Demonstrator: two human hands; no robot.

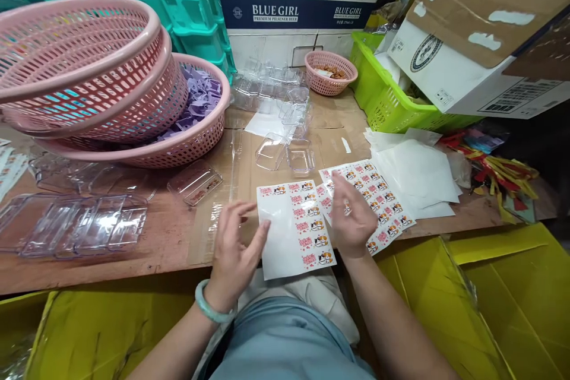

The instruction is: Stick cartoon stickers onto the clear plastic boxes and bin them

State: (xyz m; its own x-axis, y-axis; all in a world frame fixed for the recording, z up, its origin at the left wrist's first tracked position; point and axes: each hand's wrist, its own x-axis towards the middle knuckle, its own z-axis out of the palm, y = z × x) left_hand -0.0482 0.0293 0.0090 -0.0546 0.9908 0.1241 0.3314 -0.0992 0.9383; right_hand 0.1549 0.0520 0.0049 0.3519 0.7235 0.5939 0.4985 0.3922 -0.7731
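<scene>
A sticker sheet [279, 249] lies at the table's front edge, printed with red lettering and cartoon cats. Most of its left column is bare white backing, while the right column is full. My left hand [234, 249], with a pale green bangle at the wrist, is at the sheet's left edge; its thumb and fingers are apart. Just right of the sheet, my right hand [354, 219] is raised with its fingers drawn together, slightly blurred; anything between the fingertips is hidden. Beneath it lies a second sticker sheet [387, 205], partly covered by the hand.
Clear plastic cases [80, 225] lie at the left, and more clear pieces [271, 92] at the back. Pink baskets [187, 151] stand back left, one holding purple pieces. White papers [414, 178], a green crate [378, 95] and a carton [467, 77] occupy the right.
</scene>
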